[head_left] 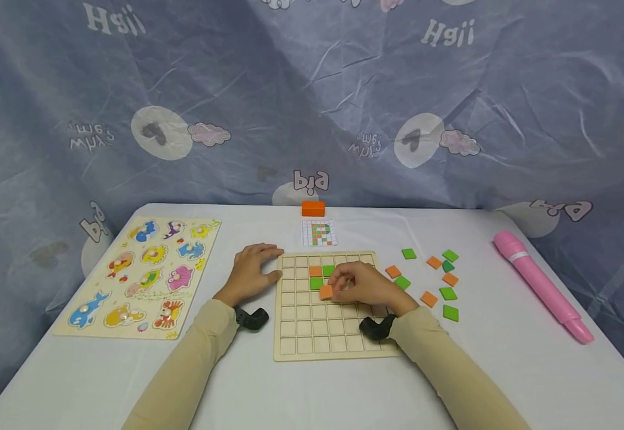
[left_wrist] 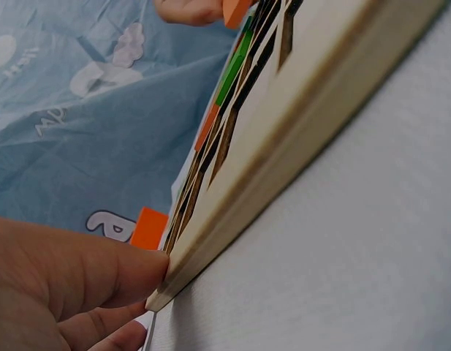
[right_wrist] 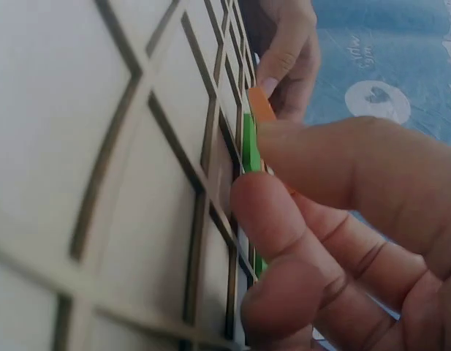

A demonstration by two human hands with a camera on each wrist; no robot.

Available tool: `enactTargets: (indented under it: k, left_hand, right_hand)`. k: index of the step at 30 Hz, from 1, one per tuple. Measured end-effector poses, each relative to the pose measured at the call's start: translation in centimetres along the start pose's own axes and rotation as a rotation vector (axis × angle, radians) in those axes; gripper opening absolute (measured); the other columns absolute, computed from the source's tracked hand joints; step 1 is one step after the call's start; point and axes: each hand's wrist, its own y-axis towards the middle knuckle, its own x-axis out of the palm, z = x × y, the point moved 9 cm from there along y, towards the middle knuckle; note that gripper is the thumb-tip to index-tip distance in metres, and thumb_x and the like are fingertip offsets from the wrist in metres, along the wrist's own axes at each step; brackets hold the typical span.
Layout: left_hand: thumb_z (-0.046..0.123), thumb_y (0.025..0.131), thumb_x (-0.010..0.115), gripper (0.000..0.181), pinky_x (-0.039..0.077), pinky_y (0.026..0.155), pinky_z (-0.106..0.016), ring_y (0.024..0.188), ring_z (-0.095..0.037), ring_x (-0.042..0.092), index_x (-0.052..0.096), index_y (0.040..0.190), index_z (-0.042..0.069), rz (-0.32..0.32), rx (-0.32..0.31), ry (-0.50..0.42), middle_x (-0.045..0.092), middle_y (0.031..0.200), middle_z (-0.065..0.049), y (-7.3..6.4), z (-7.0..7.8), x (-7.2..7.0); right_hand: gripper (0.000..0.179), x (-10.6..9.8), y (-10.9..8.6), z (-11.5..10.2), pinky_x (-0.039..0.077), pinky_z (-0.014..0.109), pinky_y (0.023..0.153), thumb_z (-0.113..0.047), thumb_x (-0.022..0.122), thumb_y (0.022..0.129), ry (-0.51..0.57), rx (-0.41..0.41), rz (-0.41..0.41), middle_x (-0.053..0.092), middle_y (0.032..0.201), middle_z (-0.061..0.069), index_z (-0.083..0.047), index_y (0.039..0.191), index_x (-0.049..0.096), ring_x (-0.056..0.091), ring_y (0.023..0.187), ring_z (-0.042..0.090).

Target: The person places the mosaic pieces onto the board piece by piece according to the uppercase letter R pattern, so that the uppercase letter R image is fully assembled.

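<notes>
While the left hand [head_left: 250, 272] touches the board [head_left: 301, 328], the right hand [head_left: 364, 283] pinches an orange tile [head_left: 325, 292].
Right grip is narrow, near a green tile [head_left: 316, 283]; left grip is loosely spread.

Your sleeved left forearm [head_left: 193, 358] and right forearm [head_left: 446, 358] angle inward. Your left hand [head_left: 251, 272] is extended, back upward, thumb spread from the loosely straight fingers. Your right hand [head_left: 364, 283] pinches at thumb and fingertip; remaining fingers curled.
</notes>
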Motion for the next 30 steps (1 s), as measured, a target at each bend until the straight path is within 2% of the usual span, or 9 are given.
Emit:
enactTargets:
  k: [12,30]
  left_hand:
    - [0.021,0.094,0.074,0.052,0.025,0.125,-0.063,0.151,-0.040,0.042,0.069,0.144,0.007,-0.009,-0.015,0.004,0.060,0.154,-0.015,0.0,0.1,0.0]
    - [0.022,0.094,0.073,0.053,0.024,0.125,-0.063,0.151,-0.041,0.041,0.069,0.144,0.007,-0.016,-0.014,0.001,0.059,0.155,-0.016,-0.1,0.2,-0.1]
  right_hand:
    - [0.017,1.1,1.0,-0.6,0.046,0.026,0.069,-0.006,0.083,0.087,-0.085,0.000,-0.006,0.069,0.082,-0.007,-0.003,0.102,0.075,0.054,0.068,0.008]
    - [0.018,1.5,1.0,-0.6,0.047,0.026,0.069,-0.008,0.086,0.088,-0.091,0.036,-0.024,0.068,0.083,-0.006,-0.005,0.102,0.075,0.053,0.068,0.009]
